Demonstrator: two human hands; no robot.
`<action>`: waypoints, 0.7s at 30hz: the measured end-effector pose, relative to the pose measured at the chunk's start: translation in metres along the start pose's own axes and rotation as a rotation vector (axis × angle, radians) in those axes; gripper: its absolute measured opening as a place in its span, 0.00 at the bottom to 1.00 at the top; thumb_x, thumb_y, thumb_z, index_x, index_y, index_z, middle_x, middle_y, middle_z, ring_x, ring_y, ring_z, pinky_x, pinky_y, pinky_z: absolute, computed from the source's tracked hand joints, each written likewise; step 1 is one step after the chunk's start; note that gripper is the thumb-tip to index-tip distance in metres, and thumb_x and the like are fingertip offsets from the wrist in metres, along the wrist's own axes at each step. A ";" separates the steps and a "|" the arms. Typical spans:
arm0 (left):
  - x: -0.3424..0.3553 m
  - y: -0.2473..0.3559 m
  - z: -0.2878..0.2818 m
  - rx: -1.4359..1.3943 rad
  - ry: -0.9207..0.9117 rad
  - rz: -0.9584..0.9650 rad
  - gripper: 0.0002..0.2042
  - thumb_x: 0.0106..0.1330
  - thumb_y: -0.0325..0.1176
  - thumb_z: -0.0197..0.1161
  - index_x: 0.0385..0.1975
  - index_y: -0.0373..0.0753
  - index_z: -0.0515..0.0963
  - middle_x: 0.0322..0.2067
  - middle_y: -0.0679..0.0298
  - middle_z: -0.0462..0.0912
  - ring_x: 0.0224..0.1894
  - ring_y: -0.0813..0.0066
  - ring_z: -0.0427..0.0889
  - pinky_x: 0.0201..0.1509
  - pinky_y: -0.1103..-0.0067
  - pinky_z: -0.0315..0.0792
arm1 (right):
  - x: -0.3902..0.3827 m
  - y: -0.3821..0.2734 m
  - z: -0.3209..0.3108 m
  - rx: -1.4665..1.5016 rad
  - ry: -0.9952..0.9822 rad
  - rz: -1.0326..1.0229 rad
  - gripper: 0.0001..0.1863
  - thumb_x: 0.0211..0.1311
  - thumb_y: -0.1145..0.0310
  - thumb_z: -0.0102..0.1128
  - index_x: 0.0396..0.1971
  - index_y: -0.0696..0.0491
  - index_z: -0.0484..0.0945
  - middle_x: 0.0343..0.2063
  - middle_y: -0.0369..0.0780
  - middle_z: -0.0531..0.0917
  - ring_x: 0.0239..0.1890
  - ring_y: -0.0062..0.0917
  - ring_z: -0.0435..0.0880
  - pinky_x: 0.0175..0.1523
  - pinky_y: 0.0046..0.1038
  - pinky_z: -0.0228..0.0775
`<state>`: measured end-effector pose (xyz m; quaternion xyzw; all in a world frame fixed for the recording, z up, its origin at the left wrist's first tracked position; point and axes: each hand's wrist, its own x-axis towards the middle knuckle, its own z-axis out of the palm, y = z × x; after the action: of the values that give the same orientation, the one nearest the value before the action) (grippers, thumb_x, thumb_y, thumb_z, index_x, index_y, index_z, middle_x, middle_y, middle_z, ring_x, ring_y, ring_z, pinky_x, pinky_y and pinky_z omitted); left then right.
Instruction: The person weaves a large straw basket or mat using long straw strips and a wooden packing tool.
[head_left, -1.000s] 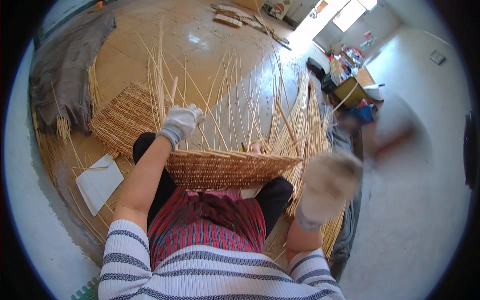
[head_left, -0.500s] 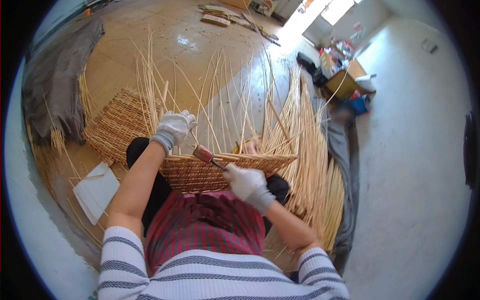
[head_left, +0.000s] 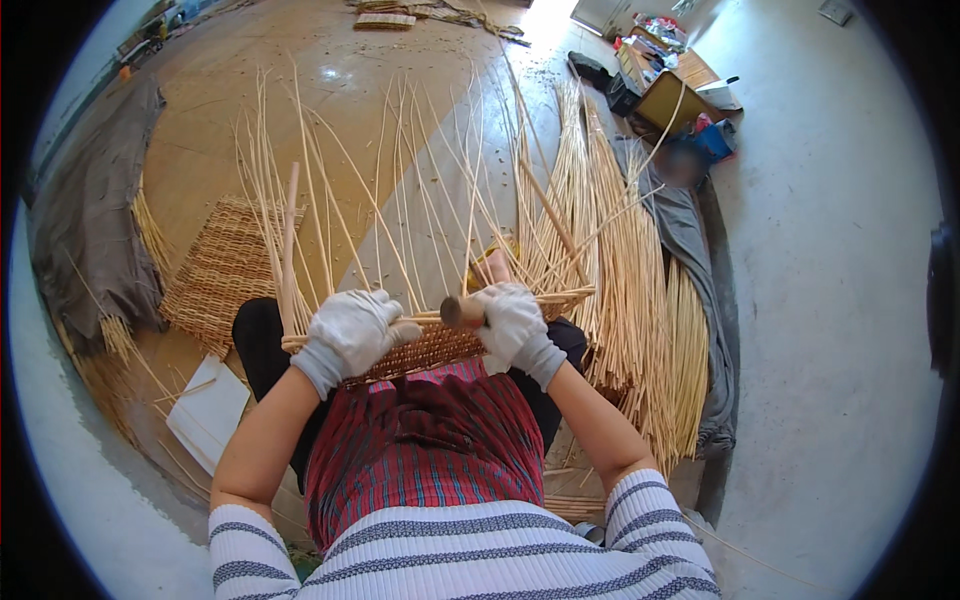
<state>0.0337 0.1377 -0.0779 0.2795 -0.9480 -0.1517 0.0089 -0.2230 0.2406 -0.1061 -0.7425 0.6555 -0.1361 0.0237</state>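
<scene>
A woven wicker panel (head_left: 440,345) lies across my lap, with several long upright rods (head_left: 400,190) rising from its far edge. My left hand (head_left: 352,330), in a white work glove, is closed over the left part of that edge. My right hand (head_left: 512,318), gloved too, grips a tool (head_left: 460,312) with a thick, round wooden end pointing left over the edge; its other end is hidden by the hand. A thicker stick (head_left: 290,240) stands at the panel's left, and another stick (head_left: 550,215) slants at its right.
Long bundles of pale rods (head_left: 610,300) lie at the right on grey cloth (head_left: 715,330). Another woven panel (head_left: 225,265) rests on the floor at the left, near a white sheet (head_left: 208,405) and a dark cloth (head_left: 95,215). A cluttered table (head_left: 690,85) stands far right.
My left hand has come down from among the rods to the panel's edge. My right hand has moved up and right with the tool, whose wooden end has turned. The panel lies flatter.
</scene>
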 end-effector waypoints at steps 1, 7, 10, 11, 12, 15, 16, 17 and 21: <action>-0.005 0.008 0.001 0.046 0.065 0.015 0.23 0.69 0.57 0.54 0.40 0.42 0.81 0.37 0.58 0.82 0.43 0.58 0.82 0.47 0.66 0.74 | -0.004 -0.004 0.001 0.026 0.039 -0.028 0.16 0.47 0.62 0.66 0.37 0.52 0.81 0.38 0.41 0.83 0.47 0.39 0.81 0.57 0.40 0.68; -0.008 -0.003 0.083 0.152 0.034 -0.115 0.21 0.65 0.57 0.57 0.39 0.43 0.81 0.34 0.61 0.81 0.42 0.62 0.80 0.48 0.65 0.67 | -0.024 -0.007 0.078 0.048 0.027 0.017 0.24 0.54 0.59 0.63 0.48 0.57 0.78 0.40 0.44 0.83 0.47 0.41 0.80 0.57 0.41 0.68; -0.006 -0.004 0.112 0.133 0.063 -0.197 0.24 0.67 0.58 0.54 0.46 0.44 0.80 0.39 0.63 0.82 0.45 0.63 0.80 0.55 0.65 0.66 | -0.017 -0.003 0.105 0.006 -0.020 0.046 0.29 0.53 0.60 0.61 0.54 0.58 0.74 0.42 0.45 0.82 0.48 0.41 0.79 0.58 0.41 0.67; -0.012 -0.001 0.112 0.121 0.027 -0.196 0.24 0.67 0.58 0.54 0.46 0.44 0.80 0.39 0.63 0.82 0.45 0.63 0.80 0.55 0.65 0.66 | -0.020 -0.007 0.102 0.031 -0.017 0.036 0.30 0.52 0.60 0.61 0.55 0.58 0.74 0.43 0.45 0.82 0.49 0.41 0.79 0.59 0.41 0.66; -0.016 0.000 0.110 0.145 0.088 -0.196 0.24 0.67 0.58 0.54 0.48 0.44 0.80 0.40 0.63 0.82 0.46 0.62 0.80 0.57 0.64 0.65 | -0.022 -0.010 0.099 0.054 -0.015 0.028 0.30 0.51 0.60 0.62 0.55 0.58 0.74 0.44 0.45 0.81 0.50 0.40 0.79 0.60 0.41 0.65; -0.008 -0.006 0.115 0.146 0.175 -0.151 0.23 0.67 0.57 0.56 0.49 0.44 0.79 0.39 0.62 0.82 0.45 0.61 0.80 0.57 0.63 0.66 | -0.015 -0.014 0.106 -0.037 0.084 0.029 0.32 0.50 0.61 0.60 0.56 0.61 0.73 0.41 0.45 0.81 0.47 0.39 0.79 0.58 0.41 0.65; -0.007 -0.006 0.116 0.118 0.199 -0.117 0.23 0.66 0.56 0.57 0.48 0.44 0.79 0.39 0.62 0.82 0.44 0.60 0.81 0.55 0.63 0.67 | -0.015 -0.016 0.107 -0.109 0.113 0.053 0.33 0.49 0.61 0.60 0.56 0.62 0.72 0.39 0.45 0.81 0.45 0.39 0.79 0.56 0.40 0.66; -0.005 -0.006 0.117 0.107 0.188 -0.119 0.23 0.66 0.56 0.57 0.48 0.44 0.79 0.39 0.62 0.82 0.44 0.60 0.81 0.55 0.63 0.67 | -0.013 -0.015 0.107 -0.106 0.098 0.057 0.33 0.49 0.61 0.60 0.56 0.62 0.72 0.39 0.45 0.81 0.45 0.39 0.79 0.56 0.40 0.66; -0.002 -0.007 0.115 -0.012 0.134 -0.234 0.17 0.64 0.50 0.61 0.43 0.43 0.79 0.36 0.60 0.80 0.35 0.58 0.80 0.43 0.64 0.72 | 0.003 -0.009 0.097 0.008 -0.114 0.047 0.32 0.52 0.60 0.58 0.57 0.62 0.72 0.36 0.43 0.80 0.41 0.37 0.79 0.51 0.40 0.67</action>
<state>0.0277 0.1658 -0.1895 0.3979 -0.9052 -0.1382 0.0562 -0.1917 0.2248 -0.1965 -0.7333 0.6698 -0.0955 0.0673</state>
